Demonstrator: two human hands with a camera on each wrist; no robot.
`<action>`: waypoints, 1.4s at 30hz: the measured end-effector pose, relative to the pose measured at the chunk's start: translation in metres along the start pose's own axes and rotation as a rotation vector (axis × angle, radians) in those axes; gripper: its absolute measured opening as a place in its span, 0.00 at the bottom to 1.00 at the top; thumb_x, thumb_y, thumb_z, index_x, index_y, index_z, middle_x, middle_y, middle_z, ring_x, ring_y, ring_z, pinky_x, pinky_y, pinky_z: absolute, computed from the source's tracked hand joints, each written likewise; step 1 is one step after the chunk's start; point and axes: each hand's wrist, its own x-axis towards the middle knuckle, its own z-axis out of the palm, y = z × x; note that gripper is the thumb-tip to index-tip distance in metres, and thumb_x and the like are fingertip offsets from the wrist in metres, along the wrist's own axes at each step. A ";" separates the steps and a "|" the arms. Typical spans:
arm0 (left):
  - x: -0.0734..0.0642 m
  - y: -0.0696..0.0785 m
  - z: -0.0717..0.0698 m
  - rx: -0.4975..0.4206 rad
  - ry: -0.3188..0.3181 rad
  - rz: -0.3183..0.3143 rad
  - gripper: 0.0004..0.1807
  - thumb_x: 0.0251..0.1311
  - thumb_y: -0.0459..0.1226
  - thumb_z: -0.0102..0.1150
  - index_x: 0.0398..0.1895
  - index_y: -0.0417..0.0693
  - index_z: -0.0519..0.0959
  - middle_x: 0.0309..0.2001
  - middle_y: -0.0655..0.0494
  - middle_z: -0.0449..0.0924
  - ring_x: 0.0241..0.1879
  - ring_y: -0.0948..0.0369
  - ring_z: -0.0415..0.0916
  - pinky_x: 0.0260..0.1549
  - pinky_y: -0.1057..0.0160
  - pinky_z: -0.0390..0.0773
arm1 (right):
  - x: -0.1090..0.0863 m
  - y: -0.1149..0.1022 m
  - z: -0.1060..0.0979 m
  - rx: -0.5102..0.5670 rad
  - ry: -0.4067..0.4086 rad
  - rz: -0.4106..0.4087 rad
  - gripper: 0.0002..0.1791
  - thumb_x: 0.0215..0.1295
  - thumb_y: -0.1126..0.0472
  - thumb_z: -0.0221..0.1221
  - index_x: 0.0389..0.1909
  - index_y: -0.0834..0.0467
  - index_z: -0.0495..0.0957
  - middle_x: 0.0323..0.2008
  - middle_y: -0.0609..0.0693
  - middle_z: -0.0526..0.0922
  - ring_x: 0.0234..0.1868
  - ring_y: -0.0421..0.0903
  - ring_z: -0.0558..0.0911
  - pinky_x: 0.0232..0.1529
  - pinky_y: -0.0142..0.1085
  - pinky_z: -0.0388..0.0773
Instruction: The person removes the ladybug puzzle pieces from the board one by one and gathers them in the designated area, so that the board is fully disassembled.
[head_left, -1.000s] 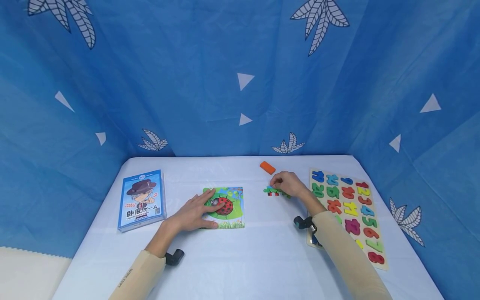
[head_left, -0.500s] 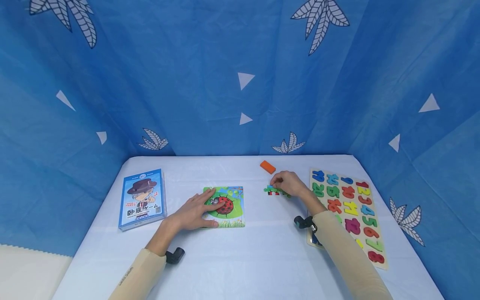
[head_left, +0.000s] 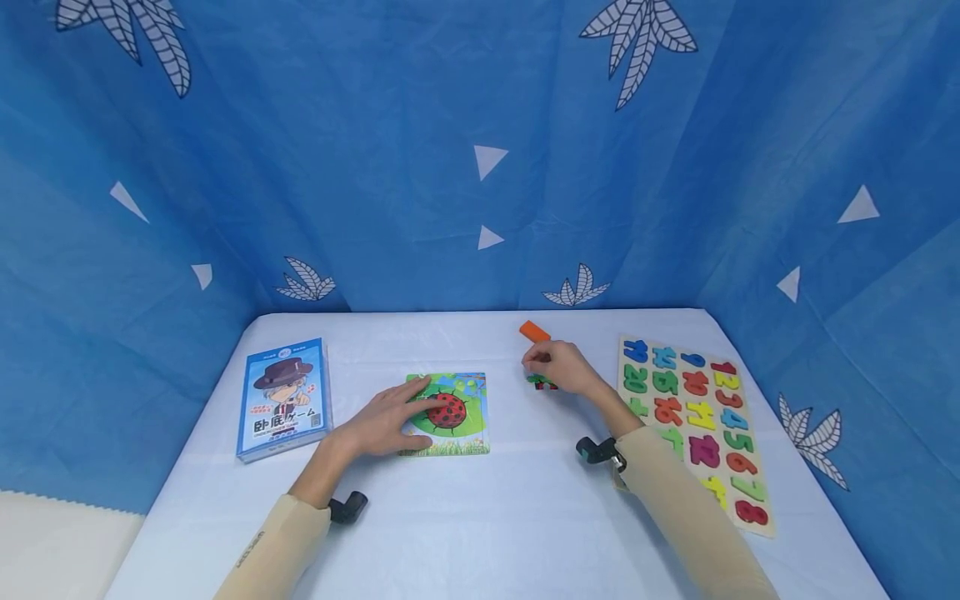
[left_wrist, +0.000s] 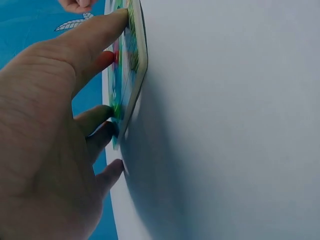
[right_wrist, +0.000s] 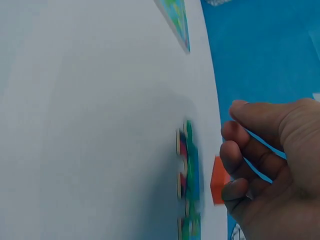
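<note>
My left hand (head_left: 378, 423) lies over the left half of a square ladybug jigsaw puzzle (head_left: 468, 421) on the table. In the left wrist view its fingers are spread, with thumb (left_wrist: 120, 17) and some fingertips at the puzzle's surface. To the right, green, red and black puzzle pieces (head_left: 542, 383) lie on the table, partly hidden by my right hand (head_left: 561, 367). The right wrist view shows that hand raised above these pieces (right_wrist: 192, 170), fingers loosely bent, thumb near the index fingertip. I see nothing between them.
Just beyond the right hand lies an orange block (head_left: 532, 330). A board of coloured numbers (head_left: 724, 457) sits at the right, partly under the right forearm. At the left is a blue game box (head_left: 285, 400). Blue curtains (head_left: 405, 208) hang behind the table (head_left: 480, 533).
My right hand has shifted left over the puzzle pieces, covering more of them. The left hand stays on the ladybug puzzle, its thumb and index finger slightly moved.
</note>
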 end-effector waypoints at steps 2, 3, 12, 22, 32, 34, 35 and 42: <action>0.000 0.000 -0.001 -0.004 0.006 0.001 0.37 0.60 0.55 0.67 0.73 0.60 0.70 0.80 0.45 0.48 0.78 0.43 0.47 0.71 0.37 0.55 | 0.000 -0.007 0.008 0.016 -0.006 -0.023 0.05 0.70 0.59 0.63 0.41 0.54 0.86 0.35 0.44 0.85 0.35 0.44 0.79 0.37 0.36 0.77; 0.000 0.000 -0.001 -0.005 0.007 0.002 0.37 0.60 0.55 0.68 0.73 0.60 0.70 0.80 0.45 0.48 0.78 0.43 0.47 0.71 0.37 0.56 | 0.000 -0.010 0.012 0.022 -0.011 -0.035 0.05 0.69 0.59 0.63 0.41 0.54 0.86 0.35 0.44 0.86 0.35 0.43 0.79 0.37 0.36 0.77; -0.001 -0.001 0.000 -0.024 0.020 -0.051 0.37 0.59 0.58 0.68 0.72 0.66 0.71 0.80 0.40 0.45 0.78 0.38 0.39 0.71 0.31 0.50 | 0.004 -0.045 0.053 0.054 -0.079 -0.128 0.07 0.70 0.58 0.62 0.42 0.53 0.87 0.37 0.41 0.86 0.39 0.39 0.81 0.43 0.37 0.79; -0.002 -0.006 0.000 -0.038 -0.010 -0.036 0.38 0.61 0.59 0.64 0.74 0.66 0.68 0.80 0.41 0.44 0.79 0.39 0.38 0.73 0.34 0.46 | 0.021 -0.075 0.088 0.056 -0.148 -0.190 0.12 0.73 0.53 0.59 0.46 0.52 0.87 0.40 0.41 0.87 0.43 0.38 0.83 0.47 0.37 0.80; -0.001 -0.007 0.001 -0.043 -0.021 -0.045 0.37 0.61 0.59 0.64 0.73 0.66 0.69 0.81 0.42 0.43 0.79 0.41 0.36 0.73 0.35 0.44 | 0.027 -0.090 0.104 0.055 -0.157 -0.157 0.13 0.74 0.53 0.57 0.47 0.53 0.87 0.41 0.42 0.88 0.44 0.37 0.84 0.50 0.37 0.80; -0.001 -0.007 0.001 -0.048 -0.019 -0.048 0.37 0.61 0.59 0.64 0.73 0.65 0.70 0.81 0.43 0.43 0.79 0.41 0.36 0.74 0.35 0.44 | 0.027 -0.092 0.105 0.063 -0.154 -0.156 0.13 0.74 0.53 0.57 0.47 0.53 0.87 0.41 0.41 0.88 0.43 0.37 0.83 0.50 0.37 0.79; -0.001 -0.007 0.001 -0.050 -0.017 -0.048 0.37 0.61 0.59 0.64 0.73 0.65 0.70 0.81 0.43 0.43 0.79 0.41 0.36 0.73 0.34 0.44 | 0.027 -0.092 0.106 0.066 -0.152 -0.157 0.13 0.74 0.52 0.57 0.47 0.53 0.87 0.41 0.41 0.88 0.43 0.36 0.83 0.50 0.36 0.79; -0.001 -0.008 0.003 -0.053 -0.018 -0.051 0.37 0.61 0.59 0.64 0.73 0.64 0.70 0.81 0.43 0.42 0.80 0.41 0.36 0.73 0.34 0.44 | 0.026 -0.096 0.109 0.091 -0.148 -0.146 0.13 0.74 0.52 0.58 0.49 0.52 0.86 0.40 0.40 0.88 0.40 0.36 0.83 0.47 0.37 0.79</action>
